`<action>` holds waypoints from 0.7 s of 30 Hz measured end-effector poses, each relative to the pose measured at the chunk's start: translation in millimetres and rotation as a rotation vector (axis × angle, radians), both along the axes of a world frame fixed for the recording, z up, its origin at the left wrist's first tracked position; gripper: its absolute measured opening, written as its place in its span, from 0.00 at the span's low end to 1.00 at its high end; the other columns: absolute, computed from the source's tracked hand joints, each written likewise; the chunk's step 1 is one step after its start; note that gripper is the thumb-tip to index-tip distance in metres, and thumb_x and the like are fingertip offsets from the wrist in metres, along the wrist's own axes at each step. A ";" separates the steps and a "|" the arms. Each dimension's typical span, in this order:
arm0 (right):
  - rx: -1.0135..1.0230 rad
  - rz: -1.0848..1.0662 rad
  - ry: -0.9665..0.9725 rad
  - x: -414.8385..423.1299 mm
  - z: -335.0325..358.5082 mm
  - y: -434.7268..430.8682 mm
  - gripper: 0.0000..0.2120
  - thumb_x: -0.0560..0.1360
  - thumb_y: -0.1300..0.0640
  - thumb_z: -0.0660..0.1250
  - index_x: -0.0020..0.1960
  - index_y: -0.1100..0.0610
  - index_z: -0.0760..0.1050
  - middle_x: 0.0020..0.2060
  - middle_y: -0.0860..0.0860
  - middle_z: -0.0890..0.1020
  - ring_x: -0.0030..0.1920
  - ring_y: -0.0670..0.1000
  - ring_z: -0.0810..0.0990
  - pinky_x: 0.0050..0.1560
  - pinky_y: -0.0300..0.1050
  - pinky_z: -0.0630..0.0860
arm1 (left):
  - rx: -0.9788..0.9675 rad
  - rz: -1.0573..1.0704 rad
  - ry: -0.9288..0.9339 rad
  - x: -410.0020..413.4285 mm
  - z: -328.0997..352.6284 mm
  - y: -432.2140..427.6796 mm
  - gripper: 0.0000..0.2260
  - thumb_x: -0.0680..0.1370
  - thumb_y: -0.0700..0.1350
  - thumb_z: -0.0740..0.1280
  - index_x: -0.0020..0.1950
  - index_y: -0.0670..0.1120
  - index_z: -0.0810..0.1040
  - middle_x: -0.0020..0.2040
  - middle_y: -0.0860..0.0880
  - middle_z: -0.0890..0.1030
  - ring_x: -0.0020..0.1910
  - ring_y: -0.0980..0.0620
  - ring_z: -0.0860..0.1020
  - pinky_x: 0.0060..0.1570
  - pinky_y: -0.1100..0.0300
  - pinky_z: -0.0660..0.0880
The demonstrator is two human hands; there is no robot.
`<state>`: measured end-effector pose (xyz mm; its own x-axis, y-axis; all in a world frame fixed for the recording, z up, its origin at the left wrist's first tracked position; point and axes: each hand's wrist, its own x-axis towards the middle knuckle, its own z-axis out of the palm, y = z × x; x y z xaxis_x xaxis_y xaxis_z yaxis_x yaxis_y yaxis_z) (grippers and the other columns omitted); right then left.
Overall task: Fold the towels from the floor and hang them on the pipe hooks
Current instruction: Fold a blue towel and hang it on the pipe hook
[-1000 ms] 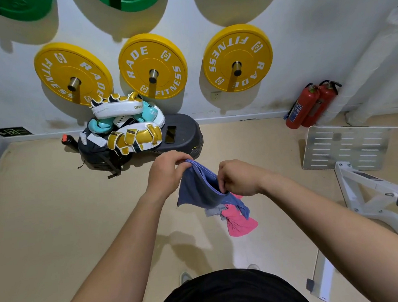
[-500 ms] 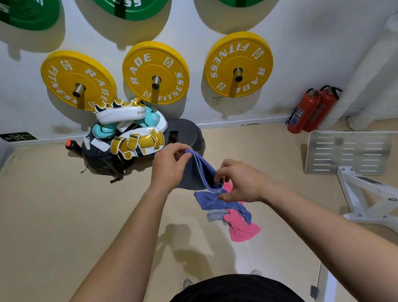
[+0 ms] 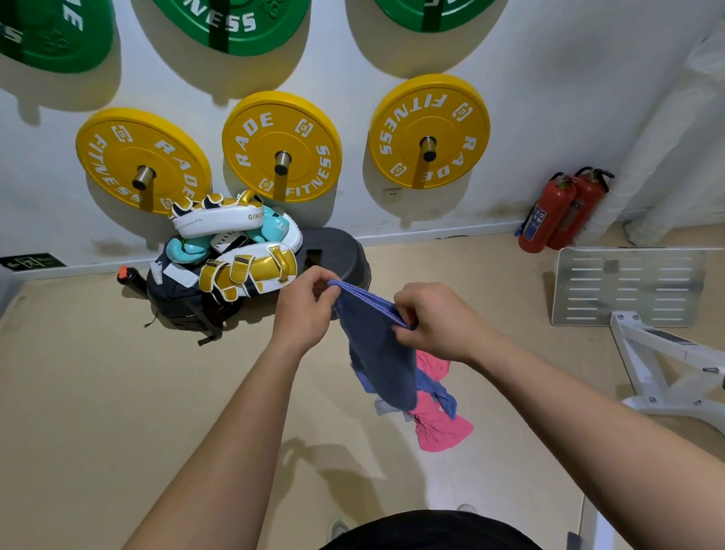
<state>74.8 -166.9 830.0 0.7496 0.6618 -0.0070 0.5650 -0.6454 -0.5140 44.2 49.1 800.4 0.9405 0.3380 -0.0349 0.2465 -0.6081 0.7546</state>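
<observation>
Head cam: your left hand (image 3: pixel 307 307) pinches one top corner of the blue towel (image 3: pixel 377 351) and your right hand (image 3: pixel 436 323) pinches the other, so it hangs between them above the floor (image 3: pixel 103 425). Right below it, a pink towel (image 3: pixel 440 429) and more blue cloth lie in a heap. Yellow plates (image 3: pixel 281 146) hang on the wall behind.

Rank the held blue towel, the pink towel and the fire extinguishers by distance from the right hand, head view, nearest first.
1. held blue towel: its top edge is pinched by the right hand.
2. pink towel: on the floor, below the hand.
3. fire extinguishers: against the wall, off to the right.
</observation>
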 end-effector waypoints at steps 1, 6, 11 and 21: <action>0.054 -0.053 0.044 2.1 1.2 -1.8 0.17 0.68 0.60 0.71 0.32 0.51 0.62 0.30 0.47 0.70 0.31 0.47 0.67 0.34 0.45 0.64 | -0.029 0.009 -0.007 -2.1 -0.2 -1.7 0.04 0.81 0.43 0.66 0.53 0.52 0.77 0.48 0.54 0.81 0.50 0.55 0.79 0.43 0.66 0.76; 0.106 -0.163 0.258 20.0 13.2 -19.1 0.24 0.72 0.56 0.75 0.64 0.49 0.71 0.39 0.47 0.78 0.39 0.47 0.75 0.41 0.42 0.70 | -0.172 0.017 -0.033 -13.1 -1.0 -10.2 0.03 0.82 0.43 0.63 0.54 0.49 0.76 0.48 0.52 0.81 0.50 0.53 0.80 0.41 0.66 0.73; -0.217 -0.028 0.275 32.7 25.2 -24.5 0.11 0.75 0.56 0.69 0.56 0.48 0.78 0.45 0.49 0.81 0.47 0.51 0.79 0.47 0.44 0.74 | -0.232 -0.050 -0.113 -12.6 7.8 -38.4 0.02 0.83 0.47 0.61 0.53 0.52 0.74 0.47 0.54 0.79 0.49 0.53 0.77 0.49 0.54 0.75; 0.171 0.020 0.089 30.1 43.2 11.1 0.06 0.77 0.49 0.67 0.45 0.49 0.73 0.37 0.46 0.78 0.39 0.49 0.75 0.39 0.47 0.69 | -0.373 -0.095 -0.252 -5.6 37.7 -45.0 0.05 0.81 0.45 0.66 0.57 0.51 0.74 0.53 0.52 0.81 0.53 0.57 0.80 0.54 0.59 0.78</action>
<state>104.8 -155.8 873.2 0.7375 0.6740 0.0418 0.5247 -0.5330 -0.6637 38.6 4.1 838.1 0.9616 0.2572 0.0962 -0.0167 -0.2947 0.9555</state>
